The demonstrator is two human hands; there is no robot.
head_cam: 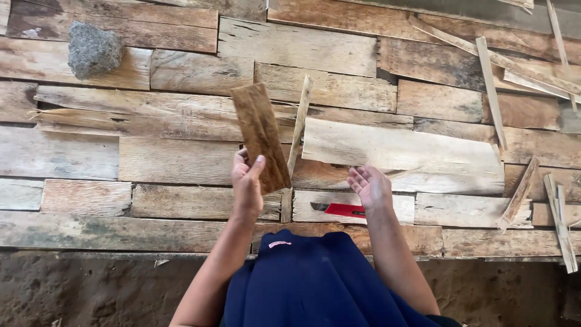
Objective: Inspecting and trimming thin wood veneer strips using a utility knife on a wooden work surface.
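Brown bark strip [260, 137] sits in our left hand [247, 180], pinched at its lower end, long axis running toward eleven o'clock above the plank floor [175, 160]. Our right hand [370, 186] lies at three o'clock of it, spread and empty, apart from the strip.

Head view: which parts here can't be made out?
- Red-handled tool: its far end is hidden behind the right hand.
- Brown wood piece: lower edge covered by the left hand; back face unseen.
- Thin wood strips: cut off by the right edge.
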